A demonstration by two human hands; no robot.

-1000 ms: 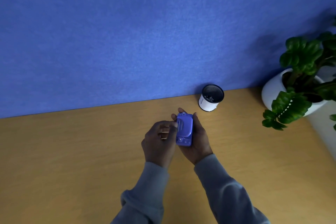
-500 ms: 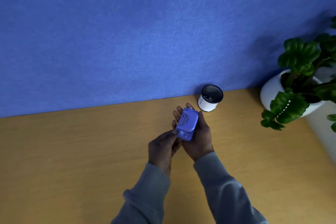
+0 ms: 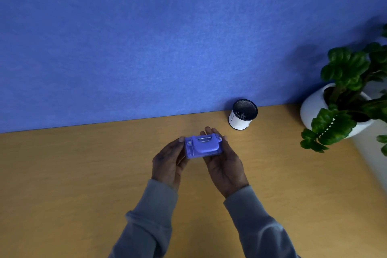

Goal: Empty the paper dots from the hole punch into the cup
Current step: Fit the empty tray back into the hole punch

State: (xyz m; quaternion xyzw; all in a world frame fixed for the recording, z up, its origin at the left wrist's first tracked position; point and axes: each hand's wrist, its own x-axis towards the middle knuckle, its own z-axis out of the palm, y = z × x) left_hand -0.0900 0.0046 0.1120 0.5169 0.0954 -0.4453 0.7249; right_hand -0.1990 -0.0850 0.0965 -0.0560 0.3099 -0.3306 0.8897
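Note:
A small blue hole punch (image 3: 202,146) is held sideways between both hands, a little above the wooden desk (image 3: 83,174). My left hand (image 3: 168,163) grips its left end with the fingertips. My right hand (image 3: 225,165) cups it from beneath and at the right end. The cup (image 3: 243,114), white outside and dark inside with a few pale specks in it, stands upright at the back of the desk, up and to the right of the punch, near the blue wall.
A blue partition wall (image 3: 167,37) runs along the desk's far edge. A white pot (image 3: 314,109) with a leafy green plant (image 3: 345,94) stands at the right, beyond the cup. Grey sleeves cover both forearms.
The punch has turned from lengthwise to sideways. My left hand has shifted from its near end to its left end. Both hands stay on it.

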